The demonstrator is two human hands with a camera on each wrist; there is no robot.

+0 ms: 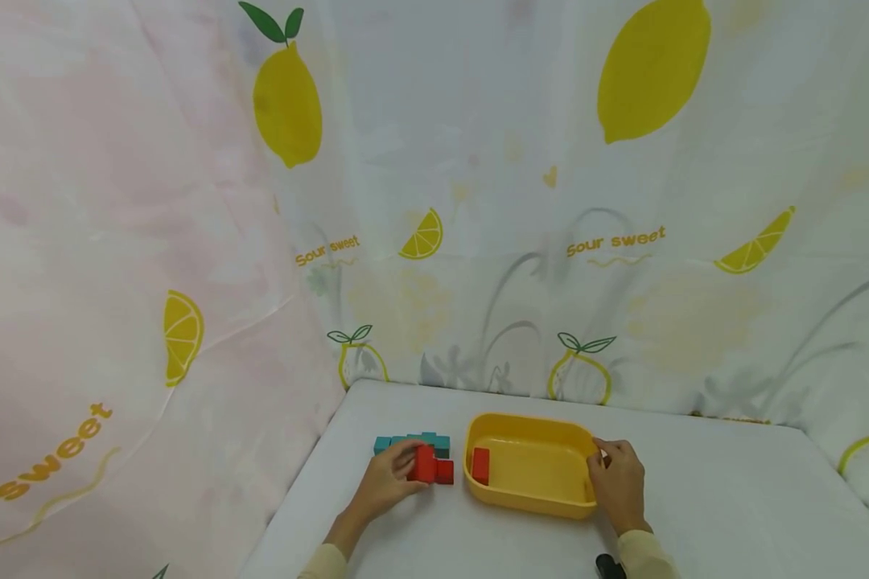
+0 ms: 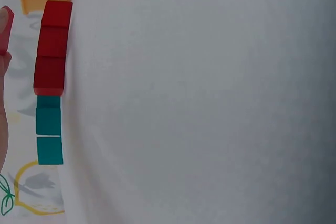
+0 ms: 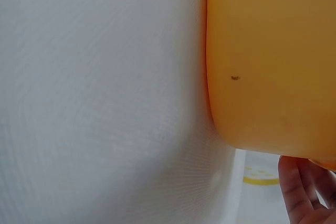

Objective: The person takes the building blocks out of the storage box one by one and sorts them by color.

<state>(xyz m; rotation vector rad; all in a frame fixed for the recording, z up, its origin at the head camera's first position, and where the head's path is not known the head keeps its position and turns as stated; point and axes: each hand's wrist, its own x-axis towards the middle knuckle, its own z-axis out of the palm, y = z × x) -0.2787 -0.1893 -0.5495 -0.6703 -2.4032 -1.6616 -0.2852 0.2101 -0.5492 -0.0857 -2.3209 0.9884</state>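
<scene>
In the head view my left hand (image 1: 387,481) pinches a red block (image 1: 425,464) between thumb and fingers, left of a yellow tray (image 1: 532,505). Only a sliver of that hand, with the held block (image 2: 5,30), shows at the left edge of the left wrist view. Below it stands a row of red blocks (image 2: 51,43), followed by teal blocks (image 2: 49,150). Inside the tray, by its left wall, is another red block (image 1: 481,466). My right hand (image 1: 619,478) grips the tray's right rim; its fingers (image 3: 295,190) show beside the tray's end in the right wrist view.
A white-covered table (image 1: 724,498) lies under everything. Behind it and to the left hangs a lemon-print curtain (image 1: 478,201). Several teal blocks (image 1: 382,445) sit behind my left hand. A small black object (image 1: 610,566) is at my right sleeve.
</scene>
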